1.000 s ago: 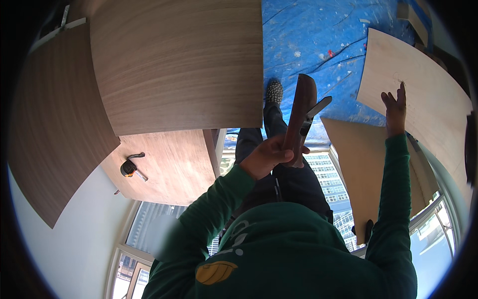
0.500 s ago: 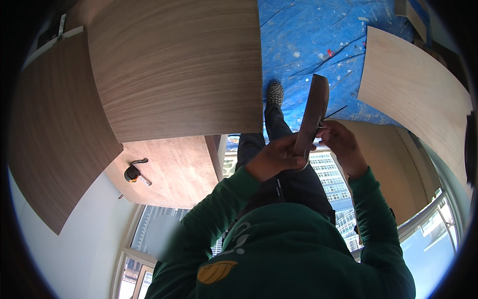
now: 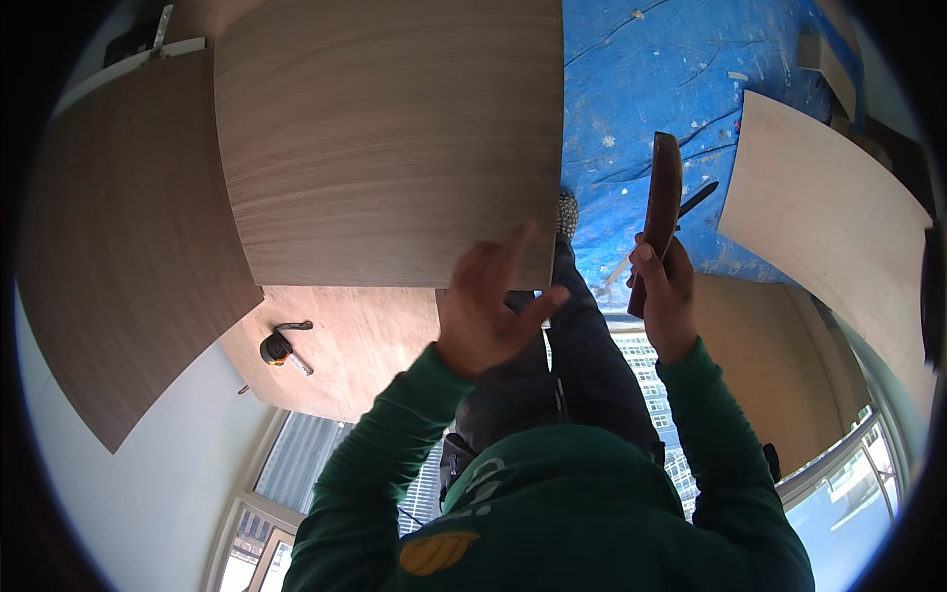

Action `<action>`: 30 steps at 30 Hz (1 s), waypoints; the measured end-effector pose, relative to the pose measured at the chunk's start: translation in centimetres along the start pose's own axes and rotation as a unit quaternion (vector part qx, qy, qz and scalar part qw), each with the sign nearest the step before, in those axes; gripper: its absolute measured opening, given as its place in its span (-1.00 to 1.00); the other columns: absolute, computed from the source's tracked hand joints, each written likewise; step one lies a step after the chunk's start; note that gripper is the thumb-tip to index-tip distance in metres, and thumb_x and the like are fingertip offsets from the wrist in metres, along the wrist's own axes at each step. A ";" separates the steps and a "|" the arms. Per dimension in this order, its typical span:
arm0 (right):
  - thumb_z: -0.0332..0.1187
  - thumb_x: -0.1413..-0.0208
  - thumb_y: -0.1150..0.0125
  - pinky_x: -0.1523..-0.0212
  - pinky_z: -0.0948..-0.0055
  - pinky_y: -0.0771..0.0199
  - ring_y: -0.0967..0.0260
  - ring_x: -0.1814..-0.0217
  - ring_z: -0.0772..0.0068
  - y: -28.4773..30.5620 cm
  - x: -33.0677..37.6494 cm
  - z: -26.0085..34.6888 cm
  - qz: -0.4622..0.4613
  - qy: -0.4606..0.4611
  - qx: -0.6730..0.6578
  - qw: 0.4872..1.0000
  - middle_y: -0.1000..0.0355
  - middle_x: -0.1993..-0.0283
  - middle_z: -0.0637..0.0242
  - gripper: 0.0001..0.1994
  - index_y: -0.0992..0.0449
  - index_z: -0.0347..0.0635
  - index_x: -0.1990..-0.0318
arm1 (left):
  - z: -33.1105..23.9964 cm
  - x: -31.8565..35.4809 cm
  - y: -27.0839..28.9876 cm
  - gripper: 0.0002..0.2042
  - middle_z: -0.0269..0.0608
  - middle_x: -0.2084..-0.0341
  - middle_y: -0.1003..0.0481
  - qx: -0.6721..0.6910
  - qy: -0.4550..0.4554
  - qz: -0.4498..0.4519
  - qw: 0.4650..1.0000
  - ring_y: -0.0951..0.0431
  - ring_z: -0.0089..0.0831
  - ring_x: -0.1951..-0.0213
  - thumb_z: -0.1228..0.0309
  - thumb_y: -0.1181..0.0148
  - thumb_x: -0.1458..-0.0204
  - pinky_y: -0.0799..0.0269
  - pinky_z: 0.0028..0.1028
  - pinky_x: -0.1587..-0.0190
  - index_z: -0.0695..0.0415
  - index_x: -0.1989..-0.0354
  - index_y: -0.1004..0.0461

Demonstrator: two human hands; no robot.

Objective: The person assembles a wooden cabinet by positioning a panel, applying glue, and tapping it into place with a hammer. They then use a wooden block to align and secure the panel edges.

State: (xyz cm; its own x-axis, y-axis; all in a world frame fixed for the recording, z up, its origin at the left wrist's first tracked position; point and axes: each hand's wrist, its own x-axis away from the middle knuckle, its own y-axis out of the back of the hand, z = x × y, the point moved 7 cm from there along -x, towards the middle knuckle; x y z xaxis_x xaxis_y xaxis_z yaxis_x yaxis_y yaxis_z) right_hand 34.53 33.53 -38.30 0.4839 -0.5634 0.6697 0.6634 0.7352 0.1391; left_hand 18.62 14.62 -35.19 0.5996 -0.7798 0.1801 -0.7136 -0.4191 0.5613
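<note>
We see our left hand (image 3: 485,314) only as a blur, fingers spread wide over the near edge of the brown wood-grain panel (image 3: 395,148), whose far end is cut off above. Our right hand (image 3: 671,301) grips the lower part of the wooden hand plane (image 3: 664,183), partly hiding it; the rest juts beyond our fingers, above the blue sheet (image 3: 631,118).

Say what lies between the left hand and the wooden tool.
Nothing: the head view shows a trouser leg, shoe and blue sheeting behind the gap from left hand to wooden tool.
</note>
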 end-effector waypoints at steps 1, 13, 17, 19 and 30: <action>-0.15 -0.31 -0.28 0.25 0.48 -0.32 -0.29 0.31 0.63 -0.4 -1.1 0.7 -0.002 0.011 0.003 1.000 -0.37 0.34 0.44 -0.69 -0.47 -0.25 0.11 | 1.7 -1.3 3.1 -0.28 0.15 -0.03 -0.58 -0.039 -0.073 -0.096 0.992 -0.61 0.03 0.02 0.08 -0.45 -0.11 -0.50 -0.08 -0.07 0.24 -0.35 -0.40; 0.10 -0.11 -0.42 0.26 0.31 -0.52 -0.50 0.33 0.36 -8.4 -20.7 17.4 -0.144 0.237 0.100 0.955 -0.56 0.33 0.17 -0.39 -0.56 -0.45 0.17 | 15.9 -7.8 14.2 -0.33 -0.17 -0.52 -0.20 -0.330 0.049 -0.202 0.921 -0.07 -0.08 -0.56 -0.11 -0.12 -0.25 0.27 0.10 -0.58 0.00 -0.45 -0.33; 0.20 -0.09 -0.41 0.14 0.35 -0.53 -0.55 0.21 0.29 -10.1 -25.0 20.8 -0.131 0.227 0.208 0.942 -0.58 0.23 0.09 -0.30 -0.58 -0.48 0.13 | 16.1 -7.9 14.3 -0.32 -0.17 -0.54 -0.18 -0.334 0.056 -0.187 0.922 -0.04 -0.11 -0.57 -0.10 -0.10 -0.25 0.30 0.09 -0.58 0.00 -0.47 -0.31; 0.24 -0.08 -0.38 0.11 0.32 -0.54 -0.57 0.21 0.23 -10.6 -26.2 21.9 -0.118 0.227 0.270 0.928 -0.59 0.24 0.04 -0.27 -0.58 -0.50 0.13 | 16.0 -7.9 14.4 -0.32 -0.17 -0.54 -0.18 -0.323 0.059 -0.184 0.926 -0.03 -0.11 -0.58 -0.11 -0.09 -0.25 0.29 0.09 -0.59 0.01 -0.46 -0.31; 0.24 -0.12 -0.25 -0.09 0.15 -0.55 -0.64 0.04 0.00 -11.2 -27.8 23.3 -0.158 0.232 0.391 0.876 -0.67 0.21 0.00 -0.30 -0.67 -0.40 0.09 | 15.6 -7.7 14.4 -0.35 -0.13 -0.52 -0.20 -0.319 0.043 -0.197 0.926 -0.07 -0.09 -0.56 -0.09 -0.07 -0.27 0.24 0.14 -0.57 0.02 -0.44 -0.33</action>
State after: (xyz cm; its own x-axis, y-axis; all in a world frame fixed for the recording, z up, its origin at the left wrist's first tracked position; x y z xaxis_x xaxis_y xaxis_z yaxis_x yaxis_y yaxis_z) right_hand 0.38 49.78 -41.48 0.6479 -0.7439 0.1637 0.2996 0.4465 0.8432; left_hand -1.94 7.37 -41.13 0.8145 -0.5728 -0.0923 -0.0903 -0.2823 0.9551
